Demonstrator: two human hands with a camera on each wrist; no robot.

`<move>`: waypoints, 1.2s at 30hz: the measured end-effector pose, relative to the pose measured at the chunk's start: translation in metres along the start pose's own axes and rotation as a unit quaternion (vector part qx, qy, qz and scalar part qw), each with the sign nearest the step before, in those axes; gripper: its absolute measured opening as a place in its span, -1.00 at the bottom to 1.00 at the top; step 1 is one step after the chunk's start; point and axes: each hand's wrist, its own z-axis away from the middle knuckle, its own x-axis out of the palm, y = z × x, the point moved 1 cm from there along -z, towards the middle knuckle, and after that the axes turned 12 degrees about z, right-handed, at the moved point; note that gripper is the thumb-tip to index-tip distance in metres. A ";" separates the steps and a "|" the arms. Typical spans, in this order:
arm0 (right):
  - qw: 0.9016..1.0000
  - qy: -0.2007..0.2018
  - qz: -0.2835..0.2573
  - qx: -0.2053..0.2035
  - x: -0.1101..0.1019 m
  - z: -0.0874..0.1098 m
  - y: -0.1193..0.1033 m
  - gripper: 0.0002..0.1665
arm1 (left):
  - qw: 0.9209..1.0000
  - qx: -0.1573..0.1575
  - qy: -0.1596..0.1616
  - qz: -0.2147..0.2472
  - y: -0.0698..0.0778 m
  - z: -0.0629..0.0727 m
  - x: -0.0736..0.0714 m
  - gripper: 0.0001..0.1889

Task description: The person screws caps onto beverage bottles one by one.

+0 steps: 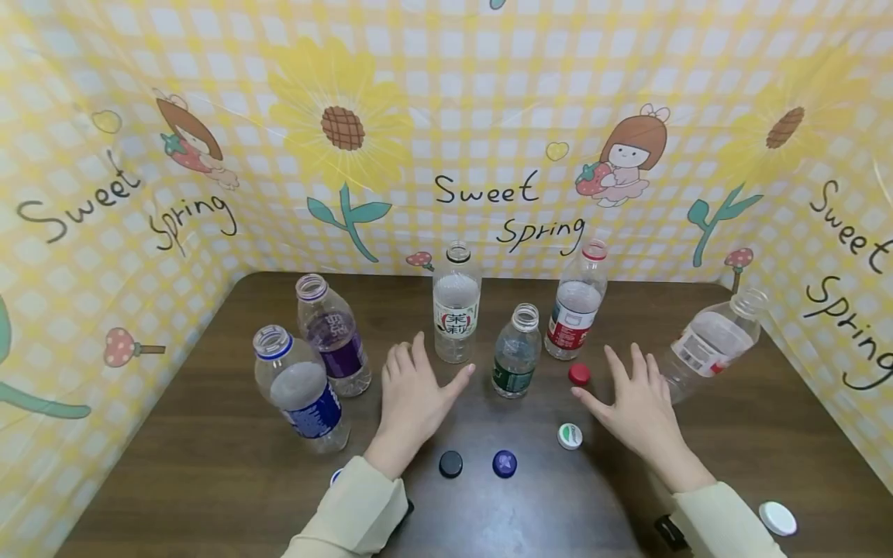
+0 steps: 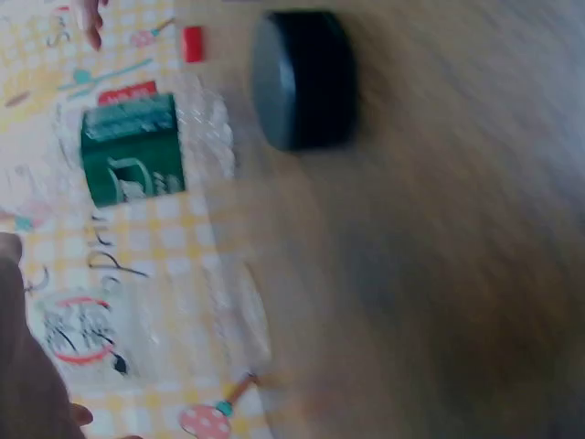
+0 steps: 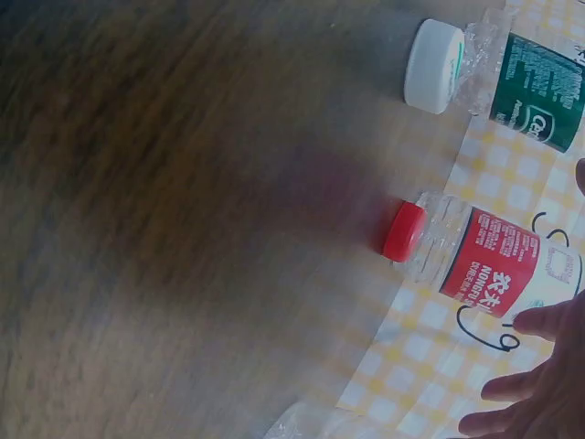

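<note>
My left hand (image 1: 412, 399) hovers with spread, straight fingers between a purple-labelled bottle (image 1: 338, 341) and a clear bottle with a white label (image 1: 456, 310). Nothing is in its grasp. My right hand (image 1: 638, 407), fingers spread too, holds nothing and overlaps the base of a clear bottle (image 1: 718, 341) at the right; whether they touch I cannot tell. Between the hands stand a small green-labelled bottle (image 1: 516, 356) and a red-labelled bottle (image 1: 577, 306). The red cap (image 1: 579, 374) and the white-and-green cap (image 1: 570, 436) lie left of the right hand. All these bottles are uncapped.
A blue-labelled open bottle (image 1: 307, 395) stands at the left. Nearer on the dark wooden table (image 1: 181, 465) lie a black cap (image 1: 450, 464), a purple cap (image 1: 505, 463) and a white cap (image 1: 777, 518). Another cap is partly hidden by the left sleeve. A checkered cloth (image 1: 467, 116) hangs behind.
</note>
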 end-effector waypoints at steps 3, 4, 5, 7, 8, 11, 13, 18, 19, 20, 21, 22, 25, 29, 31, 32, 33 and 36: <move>1.000 0.006 0.000 -0.006 -0.001 0.003 -0.002 -0.01 | 0.998 0.036 0.038 0.034 0.014 0.004 -0.001 -0.10; 1.000 0.007 0.000 -0.008 -0.001 0.004 -0.003 -0.04 | 0.996 0.051 0.048 0.048 0.019 0.005 -0.002 -0.16; 1.000 0.008 -0.002 -0.011 -0.001 0.005 -0.004 -0.07 | 0.994 0.067 0.055 0.062 0.024 0.006 -0.002 -0.21; 1.000 0.006 -0.007 -0.019 -0.002 0.008 -0.006 -0.15 | 0.989 0.094 0.058 0.094 0.034 0.007 -0.001 -0.30; 1.000 0.006 -0.010 -0.024 -0.002 0.009 -0.007 -0.19 | 0.987 0.106 0.055 0.109 0.039 0.008 0.000 -0.33; 0.999 0.005 -0.022 -0.048 -0.002 0.014 -0.010 -0.31 | 0.980 0.132 0.035 0.147 0.051 0.006 0.003 -0.33; 0.998 -0.002 -0.029 -0.064 -0.001 0.017 -0.013 -0.37 | 0.976 0.135 0.016 0.168 0.056 0.003 0.006 -0.29; 0.993 -0.047 -0.062 -0.092 0.007 0.021 -0.016 -0.53 | 0.970 0.114 -0.030 0.212 0.063 -0.006 0.013 -0.19; 0.991 -0.058 -0.069 -0.096 0.009 0.021 -0.016 -0.55 | 0.969 0.110 -0.038 0.218 0.063 -0.008 0.014 -0.18; 0.990 -0.067 -0.074 -0.099 0.011 0.022 -0.016 -0.57 | 0.968 0.107 -0.045 0.224 0.064 -0.009 0.015 -0.17; 0.989 -0.076 -0.078 -0.101 0.012 0.022 -0.016 -0.58 | 0.967 0.104 -0.052 0.229 0.064 -0.010 0.016 -0.16; 0.988 -0.083 -0.081 -0.102 0.014 0.022 -0.016 -0.57 | 0.965 0.099 -0.060 0.233 0.064 -0.011 0.017 -0.15; 0.987 -0.093 -0.084 -0.105 0.016 0.023 -0.016 -0.52 | 0.963 0.092 -0.074 0.243 0.063 -0.013 0.020 -0.13; 0.984 -0.102 -0.093 -0.114 0.019 0.023 -0.015 -0.48 | 0.962 0.080 -0.087 0.245 0.061 -0.016 0.023 -0.10; 0.982 -0.102 -0.096 -0.125 0.021 0.023 -0.015 -0.50 | 0.963 0.075 -0.096 0.240 0.061 -0.018 0.025 -0.09; 0.981 -0.099 -0.097 -0.133 0.022 0.023 -0.015 -0.52 | 0.963 0.075 -0.100 0.238 0.061 -0.019 0.026 -0.09; 0.980 -0.098 -0.098 -0.141 0.023 0.023 -0.015 -0.54 | 0.963 0.077 -0.102 0.236 0.060 -0.020 0.027 -0.09; 0.979 -0.084 -0.097 -0.160 0.024 0.023 -0.015 -0.61 | 0.963 0.076 -0.111 0.233 0.061 -0.022 0.030 -0.10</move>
